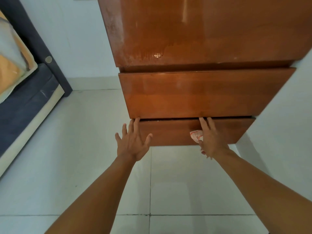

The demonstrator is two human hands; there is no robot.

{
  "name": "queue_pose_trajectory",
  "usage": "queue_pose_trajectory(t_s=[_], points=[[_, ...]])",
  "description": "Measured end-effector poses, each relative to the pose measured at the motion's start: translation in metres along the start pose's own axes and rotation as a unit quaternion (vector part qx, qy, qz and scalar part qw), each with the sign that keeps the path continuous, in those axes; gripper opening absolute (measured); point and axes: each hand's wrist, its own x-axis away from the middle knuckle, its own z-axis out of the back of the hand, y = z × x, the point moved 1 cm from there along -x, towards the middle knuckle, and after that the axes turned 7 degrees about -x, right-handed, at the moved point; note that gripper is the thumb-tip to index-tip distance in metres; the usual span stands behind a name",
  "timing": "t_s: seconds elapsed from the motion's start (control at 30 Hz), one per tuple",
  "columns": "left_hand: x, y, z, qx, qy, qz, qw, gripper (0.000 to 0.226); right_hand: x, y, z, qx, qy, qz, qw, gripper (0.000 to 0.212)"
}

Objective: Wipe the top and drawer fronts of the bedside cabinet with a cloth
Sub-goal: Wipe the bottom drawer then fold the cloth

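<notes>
The glossy brown bedside cabinet (pixel 202 34) stands against the wall, seen from above, with an upper drawer front (pixel 199 93) and a lower drawer front (pixel 168 132). My left hand (pixel 132 142) lies spread on the lower drawer's left end, fingertips at its top edge. My right hand (pixel 211 139) presses a white cloth with orange print (pixel 195 135) against the lower drawer front, two fingertips reaching into the gap between the drawers. Most of the cloth is hidden under the palm.
A bed with a dark blue frame (pixel 25 102) and an orange and white pillow (pixel 11 53) stands at the left. Pale floor tiles (pixel 84 166) spread in front of the cabinet. A white wall (pixel 287 124) runs along the cabinet's right side.
</notes>
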Motion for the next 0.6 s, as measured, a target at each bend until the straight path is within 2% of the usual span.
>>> queue_pose_trajectory(t_s=[0.27, 0.43, 0.6], points=[[-0.005, -0.008, 0.004, -0.004, -0.021, -0.015, 1.0, 0.088, -0.006, 0.001, 0.008, 0.015, -0.033, -0.006, 0.999, 0.113], [0.0, -0.012, 0.01, -0.048, -0.036, -0.041, 0.997, 0.09, -0.005, -0.011, 0.027, 0.024, -0.057, -0.028, 0.998, 0.104], [0.001, -0.007, 0.024, -0.07, -0.063, -0.035, 0.995, 0.092, -0.005, -0.019, 0.042, 0.08, -0.087, -0.018, 0.993, 0.092]])
